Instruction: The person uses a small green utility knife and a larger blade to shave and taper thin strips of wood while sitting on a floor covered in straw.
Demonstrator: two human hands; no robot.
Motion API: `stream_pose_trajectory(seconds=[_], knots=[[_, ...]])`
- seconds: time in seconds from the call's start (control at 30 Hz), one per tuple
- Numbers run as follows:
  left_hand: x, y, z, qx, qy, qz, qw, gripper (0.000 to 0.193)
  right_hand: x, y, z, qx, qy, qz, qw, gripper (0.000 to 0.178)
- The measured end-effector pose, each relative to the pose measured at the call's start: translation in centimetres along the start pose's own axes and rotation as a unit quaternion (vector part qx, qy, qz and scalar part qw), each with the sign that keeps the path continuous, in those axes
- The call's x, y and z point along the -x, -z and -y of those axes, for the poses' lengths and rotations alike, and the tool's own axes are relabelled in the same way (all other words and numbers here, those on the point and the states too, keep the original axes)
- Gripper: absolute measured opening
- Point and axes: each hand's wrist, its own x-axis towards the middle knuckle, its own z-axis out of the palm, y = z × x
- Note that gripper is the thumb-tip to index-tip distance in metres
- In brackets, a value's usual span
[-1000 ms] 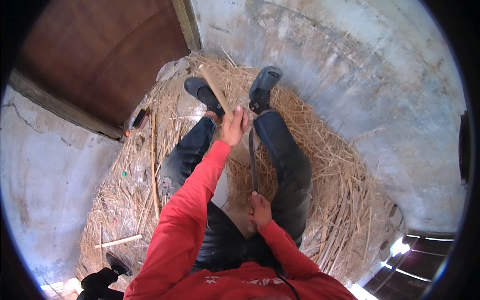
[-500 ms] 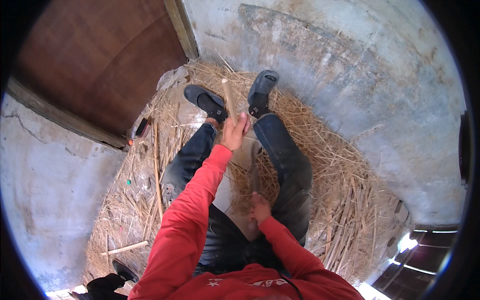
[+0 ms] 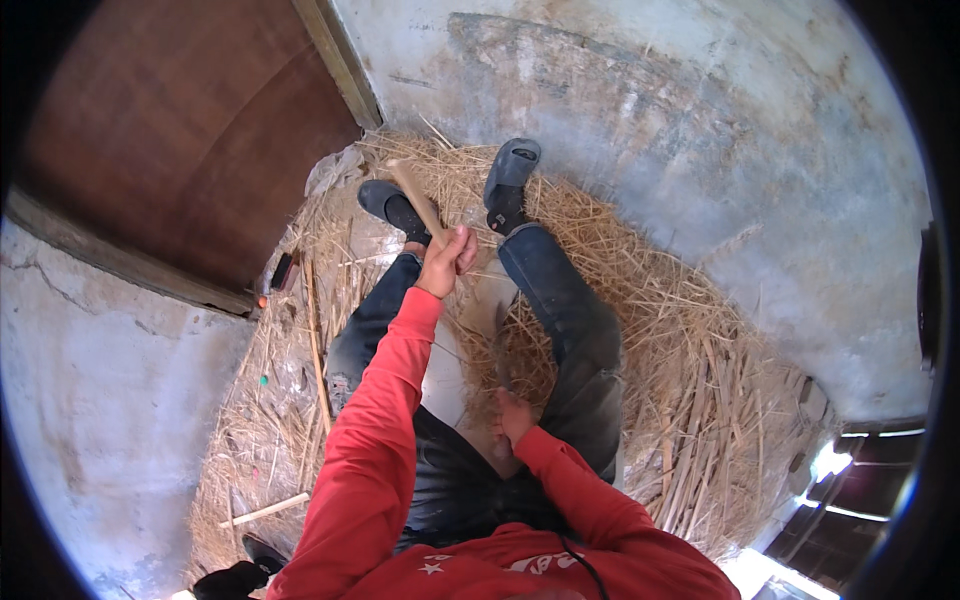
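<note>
My left hand (image 3: pixel 446 262) is closed around the lower end of a pale wooden stick (image 3: pixel 416 202). The stick points away from me and leans to the left, over the floor between my shoes. Closer to my body, between my thighs, my right hand (image 3: pixel 514 415) is wrapped round the near end of a long, dark, blade-like tool (image 3: pixel 502 350). Its narrow grey length runs away from me beside my right leg, apart from the stick. Motion smears it, so I cannot tell its exact kind; its handle is hidden in my fist.
Straw (image 3: pixel 640 290) and split strips (image 3: pixel 695 430) litter the floor around my legs. A weathered wall (image 3: pixel 700 140) curves along the far and right sides. A brown door panel (image 3: pixel 190 130) stands at the left. Another person's dark shoe (image 3: pixel 262 552) shows at the lower left.
The stick has tipped further to the left, and my left hand has shifted slightly left and toward me. The tool in my right hand has moved a little left. The whole view has shifted slightly.
</note>
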Motion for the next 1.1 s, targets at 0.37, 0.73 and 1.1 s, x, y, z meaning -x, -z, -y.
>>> stream_pose_trajectory(seconds=[0.37,0.73,1.1], knots=[[0.7,0.4,3.2,0.01,-0.284,-0.341,0.896,0.043,2.7,-0.9,3.5,0.051,0.02,0.049,0.997,0.039],[-0.5,-0.1,2.9,-0.112,-0.228,-0.399,0.881,0.05,2.4,-0.4,2.0,0.046,0.002,0.039,0.998,0.042],[-0.3,-0.2,2.9,0.132,-0.229,-0.389,0.883,0.062,3.1,-0.9,3.0,0.071,0.039,0.045,0.996,0.043]])
